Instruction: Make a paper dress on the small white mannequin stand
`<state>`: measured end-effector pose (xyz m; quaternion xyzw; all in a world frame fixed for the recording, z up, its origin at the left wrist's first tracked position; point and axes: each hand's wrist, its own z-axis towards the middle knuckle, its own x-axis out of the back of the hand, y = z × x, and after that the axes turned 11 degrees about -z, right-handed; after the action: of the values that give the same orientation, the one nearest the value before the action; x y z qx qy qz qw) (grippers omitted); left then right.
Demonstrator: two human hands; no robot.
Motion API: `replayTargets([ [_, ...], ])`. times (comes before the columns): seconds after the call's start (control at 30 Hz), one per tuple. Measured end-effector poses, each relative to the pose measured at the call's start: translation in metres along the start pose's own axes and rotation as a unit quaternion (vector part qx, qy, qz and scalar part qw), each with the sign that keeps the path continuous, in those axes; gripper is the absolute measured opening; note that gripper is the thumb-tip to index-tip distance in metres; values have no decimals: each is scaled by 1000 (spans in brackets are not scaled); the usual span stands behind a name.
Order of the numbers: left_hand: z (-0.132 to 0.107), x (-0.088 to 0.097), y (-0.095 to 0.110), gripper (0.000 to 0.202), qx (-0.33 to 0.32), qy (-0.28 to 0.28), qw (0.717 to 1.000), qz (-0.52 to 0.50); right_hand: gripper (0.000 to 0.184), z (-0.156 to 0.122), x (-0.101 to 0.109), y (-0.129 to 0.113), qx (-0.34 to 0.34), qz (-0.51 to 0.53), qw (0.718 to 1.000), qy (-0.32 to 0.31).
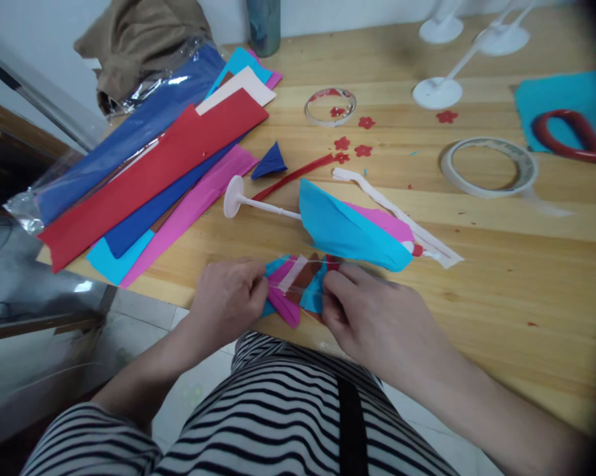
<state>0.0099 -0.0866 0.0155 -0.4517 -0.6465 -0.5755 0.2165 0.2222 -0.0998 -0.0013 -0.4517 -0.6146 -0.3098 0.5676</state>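
Between my hands, at the table's front edge, lies a small band of folded coloured paper strips [298,284] in blue, pink, white, brown and red, with clear tape across it. My left hand [228,294] is closed on its left end, fingers curled. Closed on the right end is my right hand [367,307]; its fingertips are partly hidden. Just beyond them, a blue and pink paper piece [352,228] is fixed on a white plastic stand [273,207] lying on its side. A white paper strip [397,211] runs behind it.
Stacked coloured paper sheets [169,165] cover the left side. Red paper flowers [362,151] lie near a small tape ring [330,108]. A larger tape roll [489,166], red-handled scissors [573,135] and white stands [437,92] are at right. A bottle [264,26] stands behind.
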Motion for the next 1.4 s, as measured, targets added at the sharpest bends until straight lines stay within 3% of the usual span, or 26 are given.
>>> replayTargets([
  [0.33,-3,-8,5,29,26,37,999,23,16,3,7,-4,-12,-8,999,-51],
  [0.67,-7,-14,1,32,12,74,997,30,14,3,3,-3,-6,-5,1000,-27],
  [0.9,-9,-13,1,32,11,56,997,42,15,2,3,-3,-8,-15,1000,-21],
  [1.1,-11,-10,2,27,34,29,996,81,15,5,7,-6,-24,-15,997,-77],
  [1.4,-13,-14,0,33,26,69,996,53,17,6,15,-7,-32,-20,993,-111],
])
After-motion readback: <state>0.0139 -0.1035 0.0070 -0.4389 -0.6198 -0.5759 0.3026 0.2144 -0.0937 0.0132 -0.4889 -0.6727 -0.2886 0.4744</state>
